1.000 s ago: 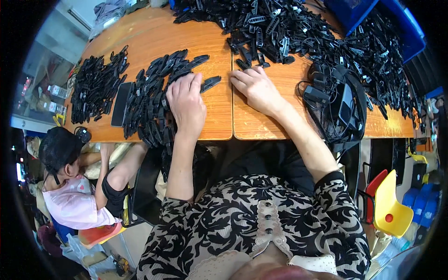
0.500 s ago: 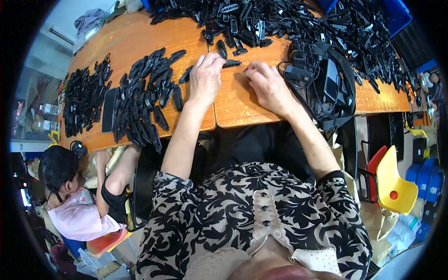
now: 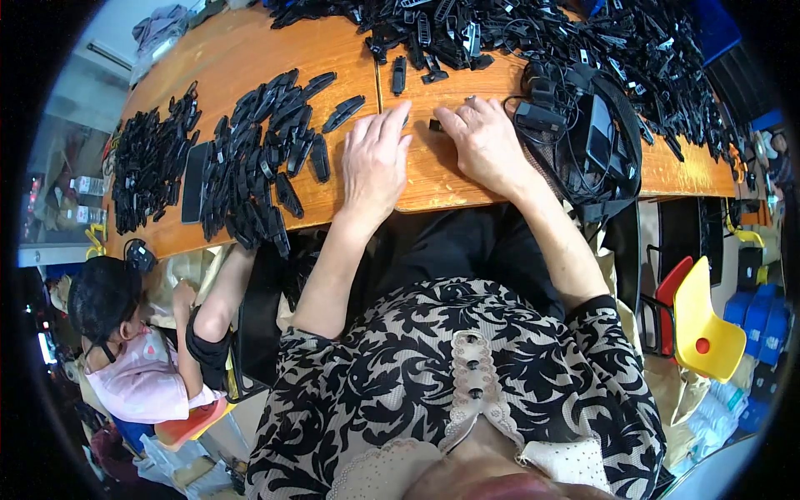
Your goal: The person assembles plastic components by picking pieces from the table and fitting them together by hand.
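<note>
My left hand (image 3: 373,158) rests palm-down over the table near the seam, its fingers together and bent forward. A dark sliver shows beside its fingertips, but what it holds is mostly hidden. Just right of it, my right hand (image 3: 487,150) is closed, with a small black plastic piece (image 3: 435,125) poking out at thumb and forefinger. A longer curved black plastic part (image 3: 343,113) lies alone beside my left hand. Beyond both hands, a single black part (image 3: 399,75) lies near the edge of a large heap of black plastic parts (image 3: 508,37).
Two piles lie to the left, longer parts (image 3: 262,150) and smaller ones (image 3: 150,167), with a dark phone-like slab (image 3: 195,183) between them. A black mesh bag (image 3: 596,158) with cables sits at right. A person (image 3: 142,350) sits at lower left; a yellow chair (image 3: 704,325) stands at right.
The black part that stuck out from my left fingertips is now mostly out of sight. My left hand has turned and shifted nearer; a small black piece now shows at my right fingertips.
</note>
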Demonstrator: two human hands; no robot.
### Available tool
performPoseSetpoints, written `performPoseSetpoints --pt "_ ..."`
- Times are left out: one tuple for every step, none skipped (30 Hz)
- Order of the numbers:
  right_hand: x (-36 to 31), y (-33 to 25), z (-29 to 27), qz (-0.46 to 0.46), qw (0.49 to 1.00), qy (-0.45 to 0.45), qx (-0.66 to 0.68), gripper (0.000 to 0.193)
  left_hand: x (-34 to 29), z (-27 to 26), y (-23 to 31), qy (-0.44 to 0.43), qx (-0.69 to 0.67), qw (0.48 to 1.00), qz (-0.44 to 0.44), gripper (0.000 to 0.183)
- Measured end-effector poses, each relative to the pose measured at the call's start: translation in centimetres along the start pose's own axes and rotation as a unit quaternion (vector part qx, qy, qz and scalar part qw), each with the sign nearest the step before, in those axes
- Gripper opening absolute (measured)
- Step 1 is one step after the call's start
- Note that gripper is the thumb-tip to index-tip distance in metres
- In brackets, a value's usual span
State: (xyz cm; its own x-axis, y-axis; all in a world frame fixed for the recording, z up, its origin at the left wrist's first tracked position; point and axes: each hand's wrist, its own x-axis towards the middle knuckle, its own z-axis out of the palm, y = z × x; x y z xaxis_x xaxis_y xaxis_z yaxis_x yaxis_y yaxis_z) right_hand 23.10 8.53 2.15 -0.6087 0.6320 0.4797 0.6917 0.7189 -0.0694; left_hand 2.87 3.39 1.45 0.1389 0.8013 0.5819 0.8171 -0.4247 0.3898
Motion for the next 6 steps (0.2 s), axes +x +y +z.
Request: performPoseSetpoints --pt "-0.4 -0.6 -0.1 0.015 0.999 0.006 0.048 0.019 0.1 0.2 -0.2 -0.013 0.010 1.000 -0.016 0.038" --pt "-0.7 -1.0 -0.1 0.012 0.999 0.004 0.050 0.019 0.2 0.4 -0.4 -0.027 0.019 0.999 -0.033 0.042" --pt "-1.1 -1.2 -0.2 0.035 0.997 -0.003 0.072 0.018 0.4 0.4 -0.8 -0.059 0.019 0.997 -0.055 0.044" --pt "-1.4 -1.2 -0.2 0.058 0.994 -0.010 0.094 0.017 0.5 0.4 -1.1 -0.058 0.018 0.997 -0.055 0.044" --pt "-1.5 -1.0 -0.2 0.067 0.994 0.003 0.082 0.018 0.5 0.4 -1.3 -0.068 -0.035 0.992 -0.096 0.046" --pt "-1.4 -1.2 -0.9 0.100 0.992 -0.039 0.065 0.018 0.3 0.5 -1.4 -0.079 -0.088 0.983 -0.138 0.049"
